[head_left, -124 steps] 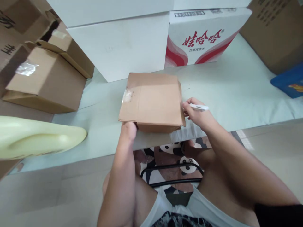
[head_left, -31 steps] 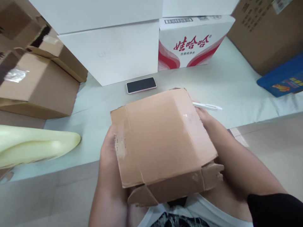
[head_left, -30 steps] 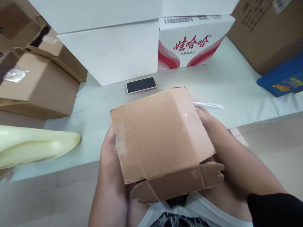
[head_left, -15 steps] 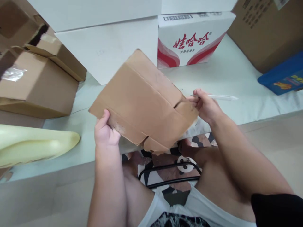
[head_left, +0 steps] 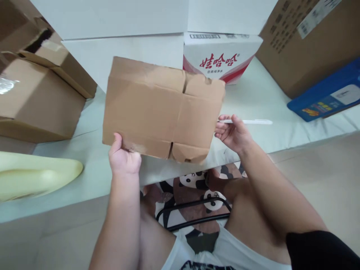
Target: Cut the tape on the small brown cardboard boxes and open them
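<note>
My left hand (head_left: 123, 155) is closed on the lower left edge of a flattened cardboard box (head_left: 146, 112), thumb on top and fingers hidden beneath. The brown cardboard is tilted up above the covered surface, with creases and slots between its flaps on the right. Just beyond its right edge, my right hand (head_left: 233, 133) is closed around a slim white pen-like tool (head_left: 257, 122), which lies across the fingers and sticks out to the right. The tool's left end is close to the cardboard; whether it touches cannot be made out.
White boxes (head_left: 126, 47) stand behind, one printed with red characters (head_left: 219, 60). Brown cartons (head_left: 42, 97) are stacked at left, above a pale yellow curved object (head_left: 42, 174). A large carton (head_left: 298, 45) and a blue package (head_left: 326, 97) stand at right. A pale green cover (head_left: 270, 101) spreads beneath.
The cardboard has turned counterclockwise in my left hand, so its slotted flaps now face right. My right hand is now apart from the cardboard's edge, still with the white tool.
</note>
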`<state>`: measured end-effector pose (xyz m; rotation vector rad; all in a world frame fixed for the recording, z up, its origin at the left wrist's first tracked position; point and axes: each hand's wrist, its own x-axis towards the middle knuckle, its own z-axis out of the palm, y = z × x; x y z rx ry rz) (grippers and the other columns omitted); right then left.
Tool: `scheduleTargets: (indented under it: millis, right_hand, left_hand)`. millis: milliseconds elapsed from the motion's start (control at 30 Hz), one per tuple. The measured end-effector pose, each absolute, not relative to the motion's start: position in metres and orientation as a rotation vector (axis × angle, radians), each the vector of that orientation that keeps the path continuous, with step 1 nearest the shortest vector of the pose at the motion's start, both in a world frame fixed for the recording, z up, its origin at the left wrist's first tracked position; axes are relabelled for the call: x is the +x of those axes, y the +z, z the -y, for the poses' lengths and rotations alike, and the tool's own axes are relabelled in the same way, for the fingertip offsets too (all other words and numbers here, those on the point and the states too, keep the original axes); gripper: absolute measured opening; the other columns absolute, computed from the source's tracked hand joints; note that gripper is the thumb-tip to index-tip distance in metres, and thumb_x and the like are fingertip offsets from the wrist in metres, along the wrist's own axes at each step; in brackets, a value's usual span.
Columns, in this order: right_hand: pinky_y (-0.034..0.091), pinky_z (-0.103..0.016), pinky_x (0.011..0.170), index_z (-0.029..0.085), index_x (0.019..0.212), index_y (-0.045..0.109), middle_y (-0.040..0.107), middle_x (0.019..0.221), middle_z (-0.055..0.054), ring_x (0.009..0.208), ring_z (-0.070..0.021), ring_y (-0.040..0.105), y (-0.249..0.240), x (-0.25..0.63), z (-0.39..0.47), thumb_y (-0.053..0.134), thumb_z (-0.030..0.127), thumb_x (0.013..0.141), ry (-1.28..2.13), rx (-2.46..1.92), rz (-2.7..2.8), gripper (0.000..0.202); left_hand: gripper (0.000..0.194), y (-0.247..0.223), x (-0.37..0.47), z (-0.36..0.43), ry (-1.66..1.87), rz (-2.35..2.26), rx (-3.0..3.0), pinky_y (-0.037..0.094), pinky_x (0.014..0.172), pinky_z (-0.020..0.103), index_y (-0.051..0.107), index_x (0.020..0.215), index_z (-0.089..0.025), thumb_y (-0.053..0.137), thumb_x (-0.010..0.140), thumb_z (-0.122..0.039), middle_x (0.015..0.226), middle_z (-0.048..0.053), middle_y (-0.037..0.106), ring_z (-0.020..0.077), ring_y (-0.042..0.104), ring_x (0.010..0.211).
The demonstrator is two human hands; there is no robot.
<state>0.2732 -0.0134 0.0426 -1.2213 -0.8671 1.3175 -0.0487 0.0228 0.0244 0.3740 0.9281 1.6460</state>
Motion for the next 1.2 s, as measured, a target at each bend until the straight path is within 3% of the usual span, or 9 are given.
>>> scheduleTargets:
  millis: [100,267,433,500,567,667,767,933,1200]
  right_hand:
    - [0.049,-0.029,0.056,0.025,0.078,0.062,0.066,0.065,0.002,0.06,-0.0165,0.062,0.043,0.265,0.022,0.095,0.062,0.053,1.342,-1.28,0.889,0.055]
    - [0.054,-0.037,0.059,0.025,0.081,0.064,0.065,0.065,0.0,0.06,-0.0205,0.061,0.054,0.271,0.045,0.088,0.051,0.061,1.258,-1.348,0.841,0.041]
    - [0.062,-0.047,0.074,0.029,0.078,0.057,0.076,0.104,-0.01,0.102,-0.0331,0.072,0.08,0.328,0.094,0.08,0.039,0.06,0.796,-1.477,0.559,0.031]
    - [0.055,-0.043,0.059,0.029,0.067,0.049,0.075,0.097,-0.009,0.09,-0.0291,0.072,0.087,0.357,0.11,0.078,0.031,0.052,0.381,-1.602,0.356,0.032]
    - [0.037,-0.036,0.045,0.026,0.064,0.032,0.071,0.09,-0.004,0.072,-0.0205,0.065,0.09,0.382,0.117,0.077,0.027,0.05,0.202,-1.637,0.256,0.048]
    - [0.023,-0.032,0.043,0.024,0.067,0.025,0.065,0.08,-0.001,0.056,-0.0113,0.049,0.094,0.409,0.1,0.079,0.024,0.056,0.049,-1.687,0.214,0.055]
    - [0.035,-0.033,0.047,0.027,0.066,0.028,0.054,0.066,0.001,0.052,-0.0082,0.043,0.101,0.424,0.055,0.074,0.017,0.077,0.022,-1.765,0.267,0.048]
    - [0.053,-0.029,0.069,0.024,0.076,0.045,0.057,0.072,0.002,0.062,-0.0056,0.059,0.111,0.434,-0.023,0.053,0.004,0.1,0.175,-1.835,0.435,0.032]
    - [0.056,-0.03,0.077,0.021,0.087,0.054,0.066,0.074,-0.005,0.066,-0.0111,0.068,0.11,0.395,-0.004,0.049,0.009,0.103,0.534,-1.941,0.594,0.021]
  left_hand:
    - [0.015,0.022,-0.039,-0.023,1.618,-0.958,0.301,0.057,0.112,0.036,0.071,0.103,-0.019,0.063,0.1,-0.031,0.106,0.006,0.083,0.0209,0.071,0.127]
    - [0.021,0.023,-0.024,-0.015,1.418,-0.967,0.421,0.063,0.09,0.031,0.068,0.098,-0.023,0.08,0.084,-0.033,0.098,0.003,0.081,0.0188,0.079,0.097]
    - [0.026,0.028,-0.016,-0.005,1.135,-1.099,0.494,0.059,0.071,0.028,0.065,0.095,-0.021,0.076,0.077,-0.037,0.089,0.002,0.076,0.0158,0.075,0.068]
    - [0.025,0.028,-0.013,-0.002,1.106,-1.168,0.51,0.056,0.068,0.026,0.063,0.087,-0.019,0.073,0.072,-0.037,0.083,0.001,0.073,0.0141,0.072,0.064]
    - [0.026,0.028,-0.011,-0.002,1.097,-1.191,0.543,0.054,0.067,0.027,0.061,0.081,-0.019,0.072,0.068,-0.038,0.077,0.0,0.069,0.0132,0.068,0.06]
    - [0.028,0.027,-0.007,-0.002,1.059,-1.189,0.583,0.054,0.068,0.028,0.06,0.077,-0.02,0.074,0.064,-0.04,0.074,-0.001,0.067,0.0131,0.066,0.059]
    - [0.03,0.028,-0.002,-0.003,1.015,-1.206,0.603,0.053,0.069,0.028,0.06,0.077,-0.019,0.074,0.062,-0.041,0.073,-0.002,0.066,0.0126,0.065,0.059]
    - [0.027,0.029,0.004,-0.007,0.999,-1.232,0.629,0.053,0.068,0.029,0.06,0.076,-0.02,0.073,0.065,-0.04,0.073,-0.001,0.065,0.0134,0.064,0.06]
    - [0.027,0.034,-0.011,-0.004,1.017,-1.198,0.675,0.054,0.07,0.03,0.062,0.075,-0.02,0.074,0.065,-0.043,0.074,0.001,0.067,0.0143,0.065,0.062]
